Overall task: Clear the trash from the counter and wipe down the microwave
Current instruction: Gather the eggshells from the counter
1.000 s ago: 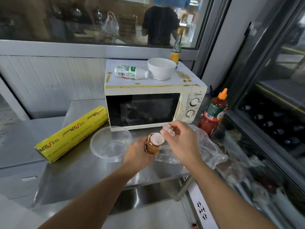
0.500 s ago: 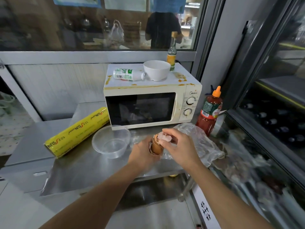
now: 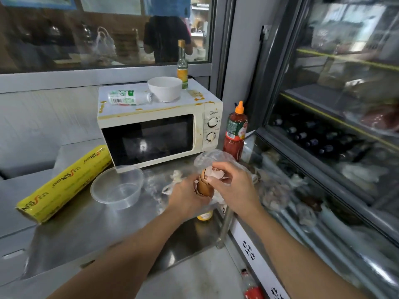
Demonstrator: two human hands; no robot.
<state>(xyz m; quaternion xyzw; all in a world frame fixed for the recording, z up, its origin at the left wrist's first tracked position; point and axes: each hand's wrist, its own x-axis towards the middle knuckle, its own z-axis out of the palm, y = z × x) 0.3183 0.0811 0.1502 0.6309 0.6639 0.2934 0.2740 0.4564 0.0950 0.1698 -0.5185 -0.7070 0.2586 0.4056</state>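
Head view: eggshells (image 3: 204, 186) held between both hands (image 3: 187, 196) above counter (image 3: 86, 223).

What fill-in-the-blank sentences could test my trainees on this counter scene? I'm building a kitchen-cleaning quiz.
1. The left hand holds a stack of brown ____.
2. The white bowl sits on top of the ____.
3. The red sauce bottle has an ____ cap.
4. The yellow wrap box lies to the ____ of the clear plastic container.

Missing words: eggshells; microwave; orange; left
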